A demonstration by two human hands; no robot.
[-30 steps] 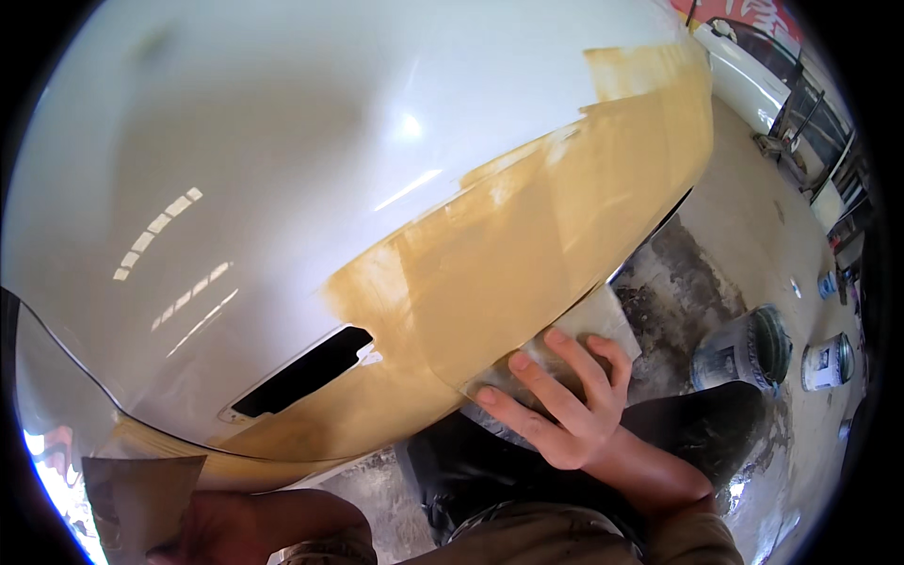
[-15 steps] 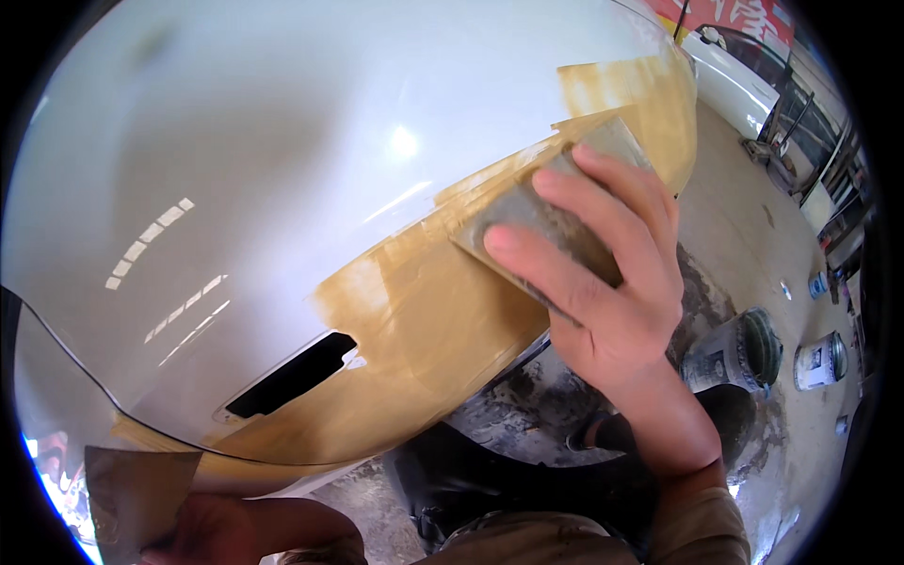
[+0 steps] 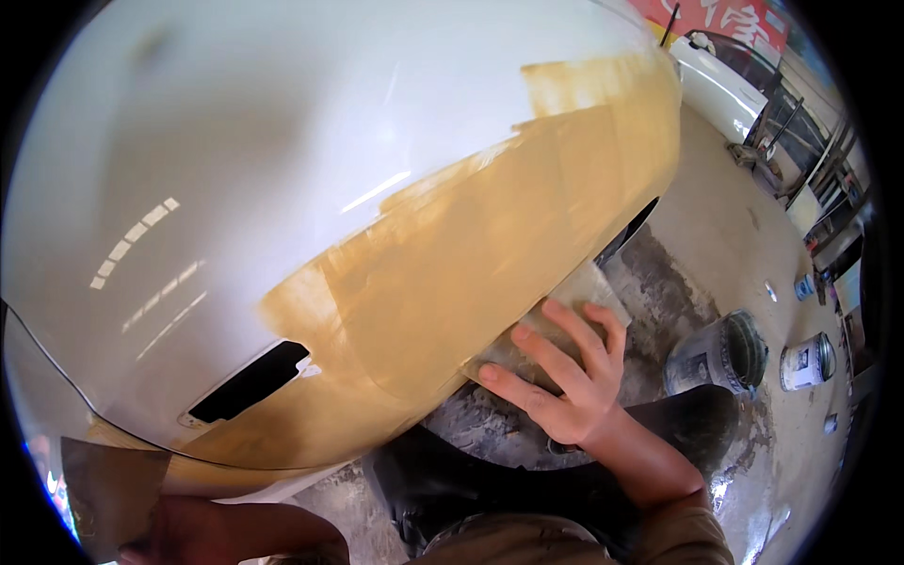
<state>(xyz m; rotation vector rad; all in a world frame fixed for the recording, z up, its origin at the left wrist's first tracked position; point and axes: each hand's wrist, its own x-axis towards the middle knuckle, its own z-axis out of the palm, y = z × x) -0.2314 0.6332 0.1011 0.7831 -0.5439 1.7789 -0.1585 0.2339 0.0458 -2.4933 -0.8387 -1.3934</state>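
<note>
Seemingly smoothing tan filler (image 3: 452, 254), which next calls for even pressure, the right hand (image 3: 579, 400) (four o'clock) clasps a grey spreader (image 3: 586, 284), the left hand (image 3: 184, 529) (eight) a brown plate (image 3: 111, 480).

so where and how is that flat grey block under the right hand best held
Probably across its broad outer face, fingers spread along its length, coming from the picture's lower right, as the right hand does. The grey block is flat and longish, and its inner side seems to face the tan-coated panel, leaving the outer face easiest to reach.
</note>
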